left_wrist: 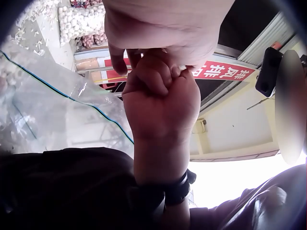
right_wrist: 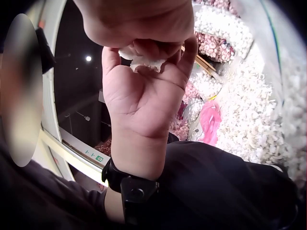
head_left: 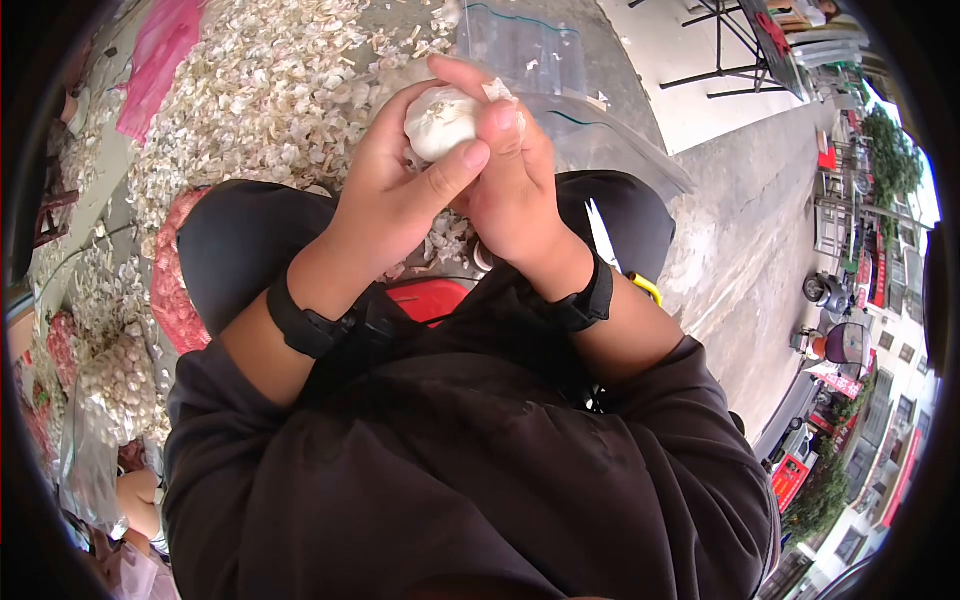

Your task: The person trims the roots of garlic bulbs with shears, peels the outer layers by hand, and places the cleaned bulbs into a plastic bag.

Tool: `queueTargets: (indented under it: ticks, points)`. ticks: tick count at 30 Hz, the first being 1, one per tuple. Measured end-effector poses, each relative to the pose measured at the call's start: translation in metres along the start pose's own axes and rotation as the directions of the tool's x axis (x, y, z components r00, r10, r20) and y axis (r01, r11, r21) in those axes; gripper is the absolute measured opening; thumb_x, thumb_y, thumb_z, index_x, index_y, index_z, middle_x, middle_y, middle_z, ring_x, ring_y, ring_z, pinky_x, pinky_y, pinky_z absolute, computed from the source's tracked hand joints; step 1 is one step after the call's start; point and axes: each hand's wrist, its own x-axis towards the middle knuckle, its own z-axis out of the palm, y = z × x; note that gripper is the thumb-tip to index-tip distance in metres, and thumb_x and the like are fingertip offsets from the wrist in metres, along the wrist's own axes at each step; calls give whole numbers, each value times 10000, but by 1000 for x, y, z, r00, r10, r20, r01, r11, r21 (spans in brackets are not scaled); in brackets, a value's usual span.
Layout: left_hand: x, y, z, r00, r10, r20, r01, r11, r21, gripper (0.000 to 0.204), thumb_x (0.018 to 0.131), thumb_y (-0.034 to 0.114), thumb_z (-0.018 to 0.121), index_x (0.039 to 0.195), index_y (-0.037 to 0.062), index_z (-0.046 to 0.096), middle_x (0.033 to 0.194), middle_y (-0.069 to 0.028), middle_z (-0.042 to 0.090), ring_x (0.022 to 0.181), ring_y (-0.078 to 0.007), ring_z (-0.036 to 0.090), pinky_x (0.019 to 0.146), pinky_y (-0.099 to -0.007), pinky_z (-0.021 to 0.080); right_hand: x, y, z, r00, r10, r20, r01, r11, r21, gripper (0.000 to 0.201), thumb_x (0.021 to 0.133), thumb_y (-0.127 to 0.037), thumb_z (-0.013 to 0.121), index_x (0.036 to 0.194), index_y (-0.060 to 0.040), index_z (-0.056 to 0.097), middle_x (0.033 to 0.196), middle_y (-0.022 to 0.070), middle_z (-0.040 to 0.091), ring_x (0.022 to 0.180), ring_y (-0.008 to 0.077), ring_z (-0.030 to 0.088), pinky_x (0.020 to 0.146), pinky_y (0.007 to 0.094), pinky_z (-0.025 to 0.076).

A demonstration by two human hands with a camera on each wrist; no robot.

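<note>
A white garlic bulb (head_left: 440, 122) sits between the two hands in the head view. The left hand (head_left: 375, 205) cups it from the left, thumb along its lower side. From the right, the right hand (head_left: 515, 195) grips it, with a finger over its top and the thumb at its side. A loose flake of skin (head_left: 498, 91) sticks up by that thumb. In the left wrist view the left hand (left_wrist: 165, 26) covers the bulb, above the curled right hand (left_wrist: 163, 110). Pale skin (right_wrist: 146, 64) shows between the right hand (right_wrist: 139, 21) and left hand (right_wrist: 141, 96).
Garlic skins (head_left: 280, 90) cover the ground at the front left, near a pink bag (head_left: 160, 70). Clear plastic bags (head_left: 525, 50) lie ahead. Scissors (head_left: 602, 235) with a yellow handle rest by the right thigh. Netted garlic (head_left: 120, 385) stands at left.
</note>
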Motion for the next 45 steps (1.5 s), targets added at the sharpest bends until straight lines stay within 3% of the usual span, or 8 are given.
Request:
queueTargets:
  ticks: [9, 15, 18, 20, 22, 33, 39, 45]
  points:
    - [-1, -8, 1, 989, -20, -146, -2, 989, -150, 496, 974, 250, 640, 1338, -5, 422, 1051, -83, 652, 759, -114, 661, 643, -241, 556, 0, -24, 0, 882, 471, 25, -446, 815, 370, 484, 1089, -373, 342, 1438, -52, 443, 696, -32, 457, 563, 57, 365, 529, 214, 369]
    - [7, -23, -11, 955, 105, -278, -86, 993, 79, 527, 1033, 506, 428, 1158, 29, 614, 946, -47, 663, 730, -81, 541, 603, -216, 437, -4, -9, -8, 945, 321, -58, -325, 943, -66, 362, 1058, -142, 437, 1407, -52, 475, 803, -19, 534, 649, 75, 471, 588, 247, 453]
    - [8, -22, -14, 932, -65, -358, 54, 998, -41, 595, 1038, 553, 366, 1079, 44, 673, 924, -39, 662, 734, -80, 493, 620, -234, 409, -5, 1, -6, 979, 167, -115, -195, 932, -306, 382, 971, -88, 560, 1341, -2, 515, 890, 70, 632, 731, 171, 610, 677, 288, 520]
    - [8, -17, -17, 914, -194, -357, 162, 980, -119, 608, 1038, 563, 361, 1104, 42, 668, 934, -43, 671, 718, -82, 486, 618, -238, 413, -8, 8, -10, 995, -100, -13, 53, 631, -774, 463, 926, -16, 608, 1376, -15, 502, 1027, 108, 645, 848, 194, 641, 764, 305, 536]
    - [9, -11, -17, 895, -272, -353, 229, 960, -159, 623, 1043, 559, 343, 1125, 22, 648, 942, -56, 673, 725, -102, 506, 635, -254, 433, -7, 9, -7, 968, -241, 77, 187, 474, -861, 519, 887, 22, 653, 1384, -31, 513, 1106, 135, 646, 908, 212, 655, 814, 317, 545]
    - [6, -12, -8, 920, -173, -353, 145, 984, -104, 594, 1035, 517, 427, 1140, -29, 636, 1034, -111, 677, 906, -175, 662, 816, -293, 542, -4, 16, -11, 974, -123, -190, 33, 909, -415, 178, 829, -9, 750, 998, 13, 699, 956, 140, 677, 763, 184, 689, 674, 267, 561]
    - [6, -19, -1, 940, 17, -340, -16, 1000, 5, 415, 962, 206, 671, 1274, -19, 514, 1053, -106, 663, 882, -140, 652, 792, -276, 554, -2, -3, -7, 983, 76, -169, -146, 879, -454, 115, 874, 10, 674, 988, 13, 683, 895, 141, 674, 776, 226, 688, 696, 316, 548]
    - [12, -16, -10, 935, -51, -350, 32, 998, -59, 474, 923, 120, 713, 1297, -8, 452, 1029, -67, 662, 871, -117, 650, 732, -242, 548, -6, -15, -12, 985, -34, 172, 154, 630, -761, 275, 878, -52, 683, 1127, 39, 613, 1151, 183, 615, 954, 257, 656, 750, 274, 530]
